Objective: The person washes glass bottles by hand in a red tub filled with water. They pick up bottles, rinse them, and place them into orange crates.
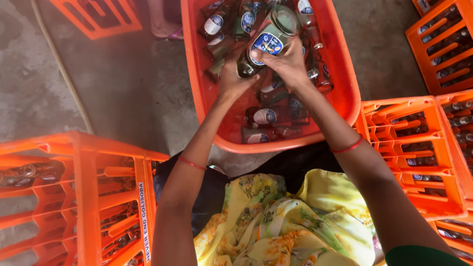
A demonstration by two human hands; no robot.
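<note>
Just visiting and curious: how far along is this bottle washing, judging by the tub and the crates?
Done, apparently: the crates on the right already hold bottles in some slots. In hand: the left hand and right hand grip one labelled glass bottle over the orange tub. Left: many bottles in the tub still lie in water, and the crate at left has bottles too; clean or not, I cannot tell.

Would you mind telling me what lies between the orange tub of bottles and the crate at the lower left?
In the head view, bare grey concrete floor separates the orange tub from the lower-left crate; the left forearm crosses above that gap.
</note>
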